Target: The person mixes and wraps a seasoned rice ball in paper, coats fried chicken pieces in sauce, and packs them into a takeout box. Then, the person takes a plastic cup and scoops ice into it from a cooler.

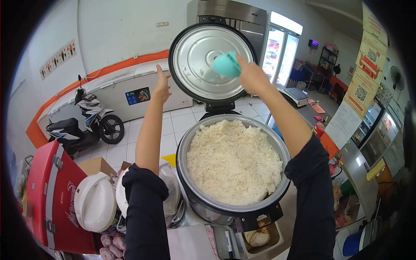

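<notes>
A large rice cooker (193,206) stands before me with its lid (197,54) tipped up on the hinge. White cooked rice (232,162) fills most of the pot. Bits of rice cling to the lid's silver inner face. My right hand (253,78) grips a turquoise rice paddle (226,65), slightly blurred, in front of the lid. Raised beside the lid's left rim, my left hand (162,86) has its fingers apart and holds nothing; whether it touches the rim I cannot tell.
A metal tray with food (260,237) and a marker (228,242) lie below the cooker. Left are white lidded containers (95,201) and a red cool box (60,195). A scooter (86,123) stands by a chest freezer (117,96). A scale (296,96) sits on the right counter.
</notes>
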The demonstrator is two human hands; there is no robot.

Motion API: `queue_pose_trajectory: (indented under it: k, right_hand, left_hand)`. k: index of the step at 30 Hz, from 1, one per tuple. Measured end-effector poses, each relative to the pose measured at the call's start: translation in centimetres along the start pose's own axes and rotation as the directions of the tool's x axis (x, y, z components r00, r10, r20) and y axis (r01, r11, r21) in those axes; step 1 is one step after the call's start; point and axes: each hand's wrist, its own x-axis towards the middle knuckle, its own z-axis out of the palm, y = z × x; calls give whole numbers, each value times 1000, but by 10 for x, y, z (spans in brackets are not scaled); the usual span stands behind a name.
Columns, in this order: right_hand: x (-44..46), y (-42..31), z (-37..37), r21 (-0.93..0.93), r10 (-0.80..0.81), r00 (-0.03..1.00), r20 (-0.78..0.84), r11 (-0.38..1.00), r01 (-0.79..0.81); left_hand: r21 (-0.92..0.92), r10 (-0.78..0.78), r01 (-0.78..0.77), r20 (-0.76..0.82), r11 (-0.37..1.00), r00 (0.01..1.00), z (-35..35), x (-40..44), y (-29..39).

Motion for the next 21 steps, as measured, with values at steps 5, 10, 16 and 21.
queue_pose_trajectory:
  k: [5,10,16,21]
  right_hand:
    - [-55,8,9,-7,-85,961,264,996,90]
    - [-88,32,-9,-31,1,949,314,999,10]
    - [-76,40,-37,42,15,1000,-25,999,-14]
    - [-78,16,-86,-14,-45,958,-283,999,43]
  left_hand:
    - [-253,-9,-38,-180,967,984,8,23,-34]
    - [-370,34,-51,-52,927,998,21,19,-20]
    - [-336,134,-102,75,936,988,13,-14,-8]
    - [-92,215,-209,71,974,974,15,-46,17]
